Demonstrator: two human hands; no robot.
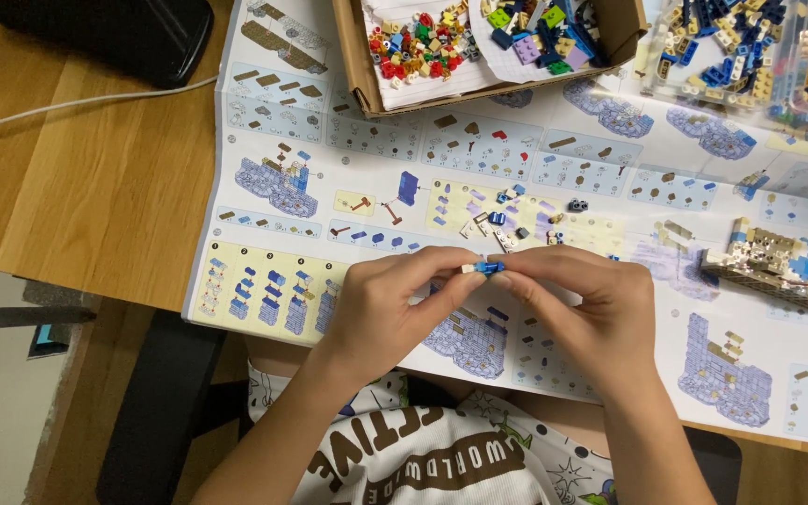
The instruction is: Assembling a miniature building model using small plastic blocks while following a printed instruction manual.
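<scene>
Left hand (387, 304) and right hand (584, 297) pinch one small blue brick (489, 267) between fingertips, apparently joining tiny pieces; seating them squarely likely calls for gentle, aligned pressure.

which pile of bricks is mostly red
The left pile in the cardboard box, on white paper; the right pile beside it is mainly blue, green and purple.

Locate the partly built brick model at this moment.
In the head view, the partly built tan and blue model sits on the right side of the instruction sheet, right of both hands and below the clear tray of loose bricks.
</scene>
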